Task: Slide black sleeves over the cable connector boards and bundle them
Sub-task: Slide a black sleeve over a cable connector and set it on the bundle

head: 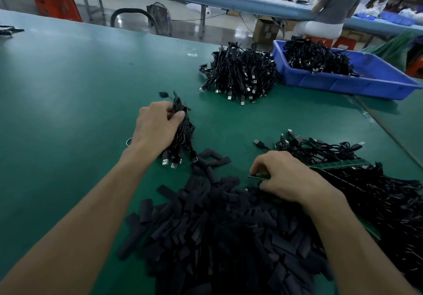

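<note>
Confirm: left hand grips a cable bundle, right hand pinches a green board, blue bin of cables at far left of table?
No: the head view shows the blue bin at the far right, not left. The left hand does grip the cable bundle and the right hand pinches the green board.

The left hand [155, 126] and right hand [287, 179] are bare, and both forearms [91, 214] show uncovered to the picture's lower edge.

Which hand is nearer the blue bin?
Right. The right hand pinches a green board strip in front of the blue bin; the left hand grips a cable bundle farther left.
</note>
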Action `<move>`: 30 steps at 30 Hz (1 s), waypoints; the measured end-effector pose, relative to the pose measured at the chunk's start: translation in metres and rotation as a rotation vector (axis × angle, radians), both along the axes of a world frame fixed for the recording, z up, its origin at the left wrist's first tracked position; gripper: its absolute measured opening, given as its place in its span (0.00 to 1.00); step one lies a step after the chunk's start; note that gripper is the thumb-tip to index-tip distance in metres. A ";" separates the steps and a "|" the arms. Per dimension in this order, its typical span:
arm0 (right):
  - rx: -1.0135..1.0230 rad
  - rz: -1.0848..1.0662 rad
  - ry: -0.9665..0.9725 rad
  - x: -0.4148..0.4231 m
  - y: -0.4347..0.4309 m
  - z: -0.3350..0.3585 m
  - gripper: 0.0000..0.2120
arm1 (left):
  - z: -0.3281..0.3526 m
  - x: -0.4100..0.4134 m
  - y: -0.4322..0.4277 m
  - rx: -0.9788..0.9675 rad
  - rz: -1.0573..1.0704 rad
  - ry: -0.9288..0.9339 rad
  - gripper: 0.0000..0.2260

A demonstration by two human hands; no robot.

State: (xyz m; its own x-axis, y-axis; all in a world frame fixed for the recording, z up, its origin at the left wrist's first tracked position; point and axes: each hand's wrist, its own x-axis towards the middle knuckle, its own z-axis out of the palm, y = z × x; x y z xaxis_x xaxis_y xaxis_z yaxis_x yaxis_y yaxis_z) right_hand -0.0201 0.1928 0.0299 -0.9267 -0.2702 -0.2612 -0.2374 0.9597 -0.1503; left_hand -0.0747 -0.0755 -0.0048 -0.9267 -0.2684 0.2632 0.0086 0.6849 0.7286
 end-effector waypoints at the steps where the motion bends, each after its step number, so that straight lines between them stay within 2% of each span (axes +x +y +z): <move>1: -0.041 -0.024 0.053 0.000 0.002 -0.003 0.12 | -0.003 0.000 0.001 -0.019 0.025 -0.016 0.11; 4: -0.208 -0.076 0.223 -0.002 0.007 -0.008 0.07 | -0.011 0.001 0.003 -0.089 0.093 -0.025 0.19; 6: -0.348 -0.085 0.323 -0.005 0.009 -0.009 0.04 | -0.010 0.004 0.006 -0.147 0.145 0.008 0.20; 8: -0.497 -0.092 0.380 -0.008 0.009 -0.009 0.07 | -0.006 0.009 0.017 -0.204 0.148 0.115 0.15; 10: -0.645 -0.080 0.385 -0.011 0.008 -0.007 0.09 | 0.001 0.014 0.033 -0.190 -0.004 0.216 0.08; 13: -0.811 -0.070 0.322 -0.018 0.009 -0.006 0.08 | 0.006 0.023 0.064 0.127 -0.451 0.115 0.07; 15: -0.905 -0.087 0.242 -0.022 0.010 -0.008 0.06 | 0.002 0.027 0.080 0.366 -0.609 0.019 0.05; 19: -1.046 -0.112 0.105 -0.024 0.014 -0.020 0.07 | -0.016 0.025 0.097 0.617 -0.620 -0.069 0.06; 28: -1.378 -0.260 -0.178 -0.026 0.012 -0.036 0.02 | -0.031 0.018 0.108 0.938 -0.615 -0.201 0.09; 30: -1.421 -0.253 -0.226 -0.027 0.013 -0.036 0.04 | -0.032 0.016 0.109 0.996 -0.641 -0.233 0.07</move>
State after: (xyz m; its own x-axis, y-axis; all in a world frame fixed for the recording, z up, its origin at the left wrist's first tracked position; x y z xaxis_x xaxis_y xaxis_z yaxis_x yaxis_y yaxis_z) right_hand -0.0469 0.2062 -0.0063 -0.9639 -0.2587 -0.0628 0.0689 -0.0146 -0.9975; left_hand -0.0585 0.0332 -0.0369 -0.9634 0.2677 0.0114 -0.0605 -0.2588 0.9640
